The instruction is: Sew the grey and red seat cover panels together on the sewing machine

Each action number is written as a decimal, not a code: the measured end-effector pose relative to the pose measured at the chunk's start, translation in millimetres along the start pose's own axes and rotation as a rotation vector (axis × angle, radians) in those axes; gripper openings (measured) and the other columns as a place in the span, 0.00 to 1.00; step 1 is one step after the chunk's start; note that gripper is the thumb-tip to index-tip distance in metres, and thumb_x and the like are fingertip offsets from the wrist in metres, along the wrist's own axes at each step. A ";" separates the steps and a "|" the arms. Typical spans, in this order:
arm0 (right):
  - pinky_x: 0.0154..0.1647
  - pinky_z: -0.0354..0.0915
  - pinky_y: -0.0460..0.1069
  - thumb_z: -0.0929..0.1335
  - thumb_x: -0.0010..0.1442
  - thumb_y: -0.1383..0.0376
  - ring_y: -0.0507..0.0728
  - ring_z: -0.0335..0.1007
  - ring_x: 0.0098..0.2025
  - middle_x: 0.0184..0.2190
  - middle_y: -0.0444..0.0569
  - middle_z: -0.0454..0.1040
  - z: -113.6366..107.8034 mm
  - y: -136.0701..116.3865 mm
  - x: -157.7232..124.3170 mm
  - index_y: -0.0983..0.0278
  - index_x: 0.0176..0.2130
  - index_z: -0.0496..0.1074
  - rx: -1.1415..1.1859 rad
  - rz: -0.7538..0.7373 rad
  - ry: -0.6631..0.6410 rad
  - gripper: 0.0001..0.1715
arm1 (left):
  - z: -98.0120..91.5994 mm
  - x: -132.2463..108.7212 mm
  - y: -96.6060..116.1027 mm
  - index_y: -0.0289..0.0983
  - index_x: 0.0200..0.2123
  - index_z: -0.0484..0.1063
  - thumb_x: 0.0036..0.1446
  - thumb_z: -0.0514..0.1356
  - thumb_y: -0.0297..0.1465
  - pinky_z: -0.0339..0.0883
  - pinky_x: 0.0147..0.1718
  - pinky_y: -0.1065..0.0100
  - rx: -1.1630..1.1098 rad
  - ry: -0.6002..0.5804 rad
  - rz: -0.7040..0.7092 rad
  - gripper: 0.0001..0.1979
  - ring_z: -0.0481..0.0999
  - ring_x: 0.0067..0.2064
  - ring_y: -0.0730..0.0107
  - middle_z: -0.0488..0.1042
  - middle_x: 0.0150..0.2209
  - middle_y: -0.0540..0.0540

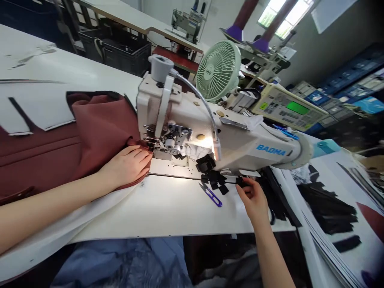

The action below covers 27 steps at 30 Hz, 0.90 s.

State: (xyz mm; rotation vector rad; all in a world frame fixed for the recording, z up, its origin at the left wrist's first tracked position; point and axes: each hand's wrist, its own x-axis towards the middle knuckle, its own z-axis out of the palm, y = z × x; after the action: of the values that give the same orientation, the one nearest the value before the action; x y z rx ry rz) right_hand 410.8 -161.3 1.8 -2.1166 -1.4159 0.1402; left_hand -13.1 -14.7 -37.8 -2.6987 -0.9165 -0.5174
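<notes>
Leftmost, one piece of maroon cloth (100,126) lies spread on one white table (168,212), its right edge at the needle end of the machine. One left hand (126,166) rests on that edge, fingers together and nearly straight, pressing from above; the thumb is hidden, so whether it also pinches the cloth cannot be told. Behind the table stands at least one black bin (126,54) (the overlap prevents a firm count). Centre: one machine (240,148), lettered BAOMA, its one lamp (216,150) lit at the bed; on the rear bench, a second machine (187,26). One green fan (217,70) stands behind the arm of the nearer machine. In front of the bed lies a heap of black pieces (213,176), too bunched to count, with one pair of blue-handled snips (211,196) just beside it. Farther right, one right hand (255,200) has its fingers curled beside a dark piece at the table; whether it grasps that piece cannot be told. Above and beyond are one control panel (285,107) with one green screen and, far right, one stack of black strips (327,208), number unclear.
</notes>
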 end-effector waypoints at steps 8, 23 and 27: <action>0.41 0.72 0.50 0.68 0.65 0.64 0.57 0.75 0.43 0.47 0.50 0.78 96.0 -159.2 -34.6 0.60 0.50 0.70 0.249 -0.621 -0.427 0.12 | -6.9 2.2 0.4 0.29 0.51 0.73 0.60 0.59 0.35 0.67 0.54 0.57 -0.035 0.032 -0.087 0.19 0.75 0.49 0.54 0.74 0.50 0.34; 0.41 0.60 0.52 0.63 0.69 0.70 0.57 0.65 0.45 0.45 0.52 0.76 169.2 -196.6 -26.0 0.64 0.49 0.73 -0.106 -1.189 -0.218 0.12 | -3.2 3.2 -14.9 0.35 0.45 0.74 0.64 0.55 0.24 0.65 0.51 0.60 -0.147 -0.089 -0.086 0.10 0.76 0.49 0.62 0.78 0.45 0.43; 0.38 0.57 0.51 0.63 0.68 0.72 0.57 0.64 0.44 0.39 0.49 0.75 172.5 -198.0 -26.7 0.62 0.45 0.72 -0.118 -1.240 -0.240 0.10 | -2.3 7.1 -11.6 0.36 0.45 0.75 0.66 0.54 0.25 0.64 0.48 0.61 -0.102 -0.092 -0.140 0.10 0.76 0.47 0.64 0.78 0.46 0.45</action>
State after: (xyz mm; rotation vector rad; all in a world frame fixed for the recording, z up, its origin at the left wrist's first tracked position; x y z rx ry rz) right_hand 170.6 -61.8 -43.8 -0.9763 -2.6351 -0.1894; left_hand -15.6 -2.8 -31.5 -2.7834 -1.1402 -0.4840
